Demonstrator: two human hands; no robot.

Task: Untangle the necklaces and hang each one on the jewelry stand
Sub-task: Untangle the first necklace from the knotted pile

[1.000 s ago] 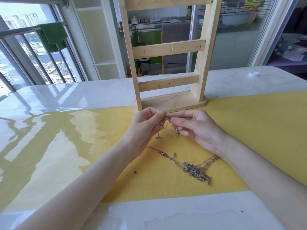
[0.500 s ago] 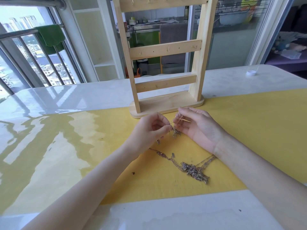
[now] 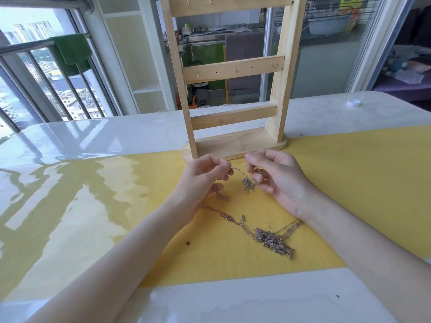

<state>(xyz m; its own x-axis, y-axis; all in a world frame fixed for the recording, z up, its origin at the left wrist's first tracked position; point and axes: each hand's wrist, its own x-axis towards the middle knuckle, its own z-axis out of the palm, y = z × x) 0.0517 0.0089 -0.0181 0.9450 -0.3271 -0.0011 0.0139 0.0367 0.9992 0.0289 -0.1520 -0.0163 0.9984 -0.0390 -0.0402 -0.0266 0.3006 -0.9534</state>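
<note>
Currently: my left hand [image 3: 200,180] and right hand [image 3: 278,177] each pinch thin gold chain [image 3: 240,172], lifted near wooden jewelry stand [image 3: 235,145]; necklace tangle [image 3: 272,238] nearer on mat. Risk: pulling apart tightens knot.

Body in view: two forearms plus left hand [image 3: 200,180] and right hand [image 3: 277,178], entering from the bottom corners of the head view. Both arms bare up to the frame edge, no sleeve showing. Wrists bare, fingers bare. Fingernails short and plain. Slender fingers, knuckle creases visible on right hand. Rest of the person is outside the frame.
</note>
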